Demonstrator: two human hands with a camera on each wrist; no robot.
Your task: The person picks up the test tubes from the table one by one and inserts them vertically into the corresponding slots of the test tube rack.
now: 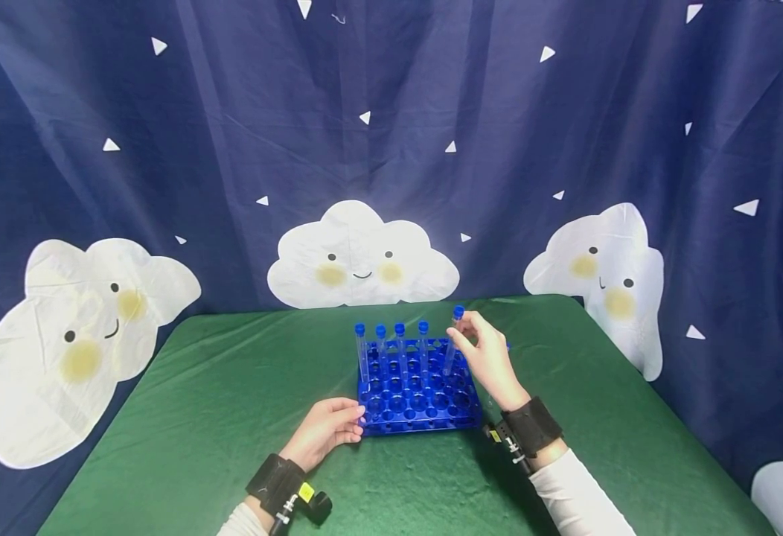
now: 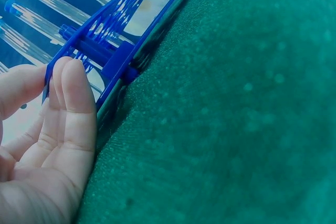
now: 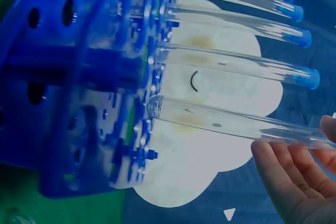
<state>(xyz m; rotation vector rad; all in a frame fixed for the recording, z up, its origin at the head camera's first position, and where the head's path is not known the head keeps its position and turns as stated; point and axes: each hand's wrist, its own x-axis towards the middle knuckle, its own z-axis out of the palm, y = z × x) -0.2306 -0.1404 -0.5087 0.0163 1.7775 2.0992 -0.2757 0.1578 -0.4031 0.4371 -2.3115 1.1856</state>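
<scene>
A blue test tube rack (image 1: 420,425) stands on the green-covered table. My left hand (image 1: 327,428) holds its near left corner, with the thumb and fingers (image 2: 79,90) on either side of the plate's edge. Between the thumb and fingers of my right hand (image 1: 488,357) is a clear test tube (image 3: 210,120) with a blue cap (image 1: 458,311), pinched near its capped end. The tube's rounded bottom is at the rack's top plate toward the right; whether it has entered a hole, I cannot tell. Several other capped test tubes (image 1: 401,353) stand in the rack to its left.
Green cloth (image 1: 244,387) covers the table around the rack. Behind it hangs a dark blue curtain (image 1: 405,171) printed with white clouds and triangles. Each wrist wears a black strap (image 1: 532,426) with a small camera mount.
</scene>
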